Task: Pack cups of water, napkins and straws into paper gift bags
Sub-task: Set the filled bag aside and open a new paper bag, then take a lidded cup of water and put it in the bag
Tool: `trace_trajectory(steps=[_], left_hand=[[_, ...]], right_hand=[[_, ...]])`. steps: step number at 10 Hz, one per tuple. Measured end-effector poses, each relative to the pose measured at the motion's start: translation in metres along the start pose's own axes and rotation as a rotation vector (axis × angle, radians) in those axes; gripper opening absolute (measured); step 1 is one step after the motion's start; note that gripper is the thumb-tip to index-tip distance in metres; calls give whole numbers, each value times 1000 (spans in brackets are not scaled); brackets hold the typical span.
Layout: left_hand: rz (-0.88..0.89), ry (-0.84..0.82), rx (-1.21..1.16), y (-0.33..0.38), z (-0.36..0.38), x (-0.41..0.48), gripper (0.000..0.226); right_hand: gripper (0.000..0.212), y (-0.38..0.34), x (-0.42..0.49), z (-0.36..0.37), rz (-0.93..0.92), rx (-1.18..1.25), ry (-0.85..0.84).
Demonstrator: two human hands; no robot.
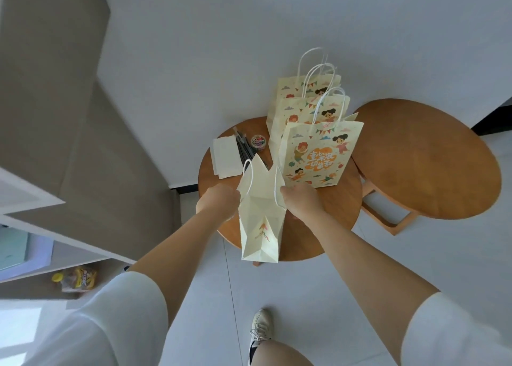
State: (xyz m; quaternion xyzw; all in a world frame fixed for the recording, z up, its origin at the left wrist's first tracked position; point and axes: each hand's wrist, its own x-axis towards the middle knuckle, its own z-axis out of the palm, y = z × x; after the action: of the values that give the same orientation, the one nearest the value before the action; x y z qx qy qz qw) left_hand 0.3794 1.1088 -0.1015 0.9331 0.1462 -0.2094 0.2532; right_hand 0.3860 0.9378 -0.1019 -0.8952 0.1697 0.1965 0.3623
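Pale walls and grey floor tiles frame a small round wooden worktop (327, 227), with a second round one (432, 157) just beside it on my right. I've got a paper gift bag (261, 213) in both hands, seen edge-on with its gusset side toward me: my left hand (217, 203) is closed on the near-left rim and my right hand (300, 200) is closed on the opposite rim, the two pulling apart so the mouth spreads. Its white cord handles hang loose by my knuckles. Behind it stand three more printed bags (318, 155), upright in a row and touching one another; I can't see into any of them, so whether they're filled I can't tell. On the far left of the worktop lies a stack of white napkins (225, 157), with a bundle of dark straws (245, 151) just beside it and a small round tub of coloured clips (259, 141) next to those. No cups of water anywhere in view. My read: this bag is only being opened, nothing has gone in, and napkins, straws and cups are all left to pack.
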Motion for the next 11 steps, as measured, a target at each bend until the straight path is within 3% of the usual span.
trace_trajectory(steps=[1,3,4,6,8,9,11], left_hand=[[39,63,18,-9,-9,-23,37],[101,183,-45,-46,-37,-96,37],[114,252,-92,-72,-50,-134,34],[97,407,-146,-127,-87,-188,24],[73,602,-207,-181,-153,-212,33],[75,654,-279,-195,-183,-211,25],[121,615,-371,-187,-232,-174,46]], right_hand=[[32,-14,-38,-9,-80,15,65],[17,-37,-110,6,-238,35,150],[27,-53,-155,24,-343,35,135],[22,-103,-218,63,-575,32,71],[23,-179,-259,93,-799,-18,19],[25,-219,-263,100,-898,-50,58],[24,-297,-238,87,-1047,-36,245]])
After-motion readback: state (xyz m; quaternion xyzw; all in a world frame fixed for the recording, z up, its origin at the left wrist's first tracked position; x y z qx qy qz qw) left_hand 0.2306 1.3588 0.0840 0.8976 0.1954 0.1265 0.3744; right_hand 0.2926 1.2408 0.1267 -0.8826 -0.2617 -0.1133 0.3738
